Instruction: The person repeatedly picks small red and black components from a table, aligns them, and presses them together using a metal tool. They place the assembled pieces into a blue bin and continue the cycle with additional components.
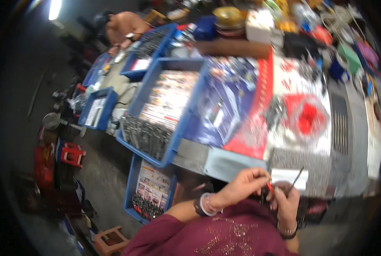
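Left hand (245, 184): we pinch a small red plastic piece (269, 187), lower centre.
Right hand (286, 199): we grip a thin dark rod (298, 175).
Progress: blue plastic tray (136, 110) holds many finished-looking parts, centre left.

Two hands are seen at the lower edge: the left hand (241, 185) and the right hand (286, 200), each with one wristband. Five blue trays can be counted: a large one (189, 112), one below it (133, 179), one at the left (109, 102), and two behind (167, 36) (92, 70). One red stool (72, 154) is seen. Small parts are blurred and cannot be counted.
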`<state>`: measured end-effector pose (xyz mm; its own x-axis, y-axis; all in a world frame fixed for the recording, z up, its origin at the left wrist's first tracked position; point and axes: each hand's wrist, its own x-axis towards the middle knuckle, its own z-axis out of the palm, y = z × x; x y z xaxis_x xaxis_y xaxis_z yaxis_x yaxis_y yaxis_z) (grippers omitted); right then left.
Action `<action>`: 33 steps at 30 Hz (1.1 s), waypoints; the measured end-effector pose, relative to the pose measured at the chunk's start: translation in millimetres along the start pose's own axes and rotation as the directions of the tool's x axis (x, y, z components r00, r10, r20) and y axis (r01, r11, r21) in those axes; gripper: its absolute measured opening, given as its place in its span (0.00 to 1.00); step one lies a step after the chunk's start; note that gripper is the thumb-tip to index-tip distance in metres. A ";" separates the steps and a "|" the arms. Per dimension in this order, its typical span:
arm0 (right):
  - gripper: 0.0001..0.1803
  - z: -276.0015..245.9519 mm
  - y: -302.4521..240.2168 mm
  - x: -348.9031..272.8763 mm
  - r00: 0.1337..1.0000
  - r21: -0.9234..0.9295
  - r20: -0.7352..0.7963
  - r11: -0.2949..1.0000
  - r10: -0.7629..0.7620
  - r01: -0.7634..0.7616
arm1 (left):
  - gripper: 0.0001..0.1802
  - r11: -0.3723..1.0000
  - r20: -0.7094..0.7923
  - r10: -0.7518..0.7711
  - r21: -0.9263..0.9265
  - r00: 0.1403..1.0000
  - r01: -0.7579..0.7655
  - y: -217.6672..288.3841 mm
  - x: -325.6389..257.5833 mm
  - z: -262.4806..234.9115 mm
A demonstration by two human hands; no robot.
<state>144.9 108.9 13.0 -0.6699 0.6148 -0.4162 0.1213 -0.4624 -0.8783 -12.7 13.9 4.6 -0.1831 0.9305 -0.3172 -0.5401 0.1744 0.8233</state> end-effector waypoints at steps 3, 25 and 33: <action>0.07 2.6 1.6 5.1 1.000 0.021 0.025 1.000 -0.007 0.006 | 0.10 0.996 -0.001 0.081 0.025 0.997 -0.081 -6.0 0.6 -3.6; 0.07 -1.1 -9.5 -12.1 1.000 -0.018 -0.020 1.000 0.005 -0.005 | 0.11 0.983 0.017 0.084 -0.165 0.996 -0.080 -31.9 7.4 -2.4; 0.08 -5.9 -3.1 -8.9 1.000 -0.088 0.010 0.996 0.012 -0.011 | 0.12 0.977 0.013 0.027 -0.212 1.000 -0.024 -27.3 9.5 -6.9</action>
<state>154.8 108.7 18.0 -0.6754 0.6031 -0.4244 0.1928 -0.4110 -0.8910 -5.4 15.8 -24.1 -0.1872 0.9389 -0.2888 -0.6977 0.0799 0.7120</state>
